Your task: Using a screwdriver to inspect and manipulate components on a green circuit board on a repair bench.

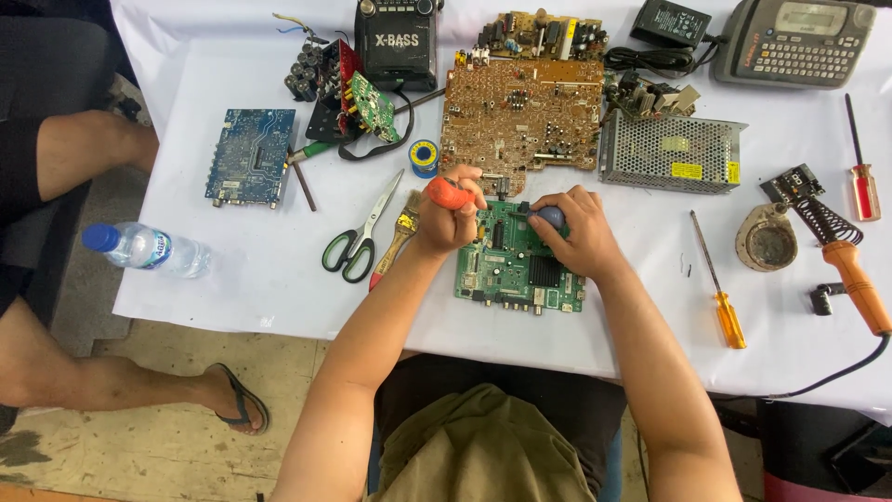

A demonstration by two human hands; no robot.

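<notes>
While both hands work over the one green circuit board (517,265) at the table's near edge, the left hand (449,216) is fisted around an orange-handled tool (448,194), and the right hand (574,228) curls its fingers over a blue-grey tool (548,217) at the board's 12 o'clock edge.

Counted items on the white table (260,288):
- Screwdrivers — two: an orange-handled one (717,281) at 3 o'clock of the board, a red-handled one (860,167) at the far right.
- Scissors (360,234) — one pair, green-handled, at 9 o'clock, with one brush (397,240) just beside.
- Bare boards — one large brown board (520,116) at 12 o'clock, one blue board (249,156) at 10 o'clock.
- Soldering iron (855,279) — one, orange grip, at 3 o'clock.
- Water bottle (147,249) — one, lying at the left edge.
</notes>
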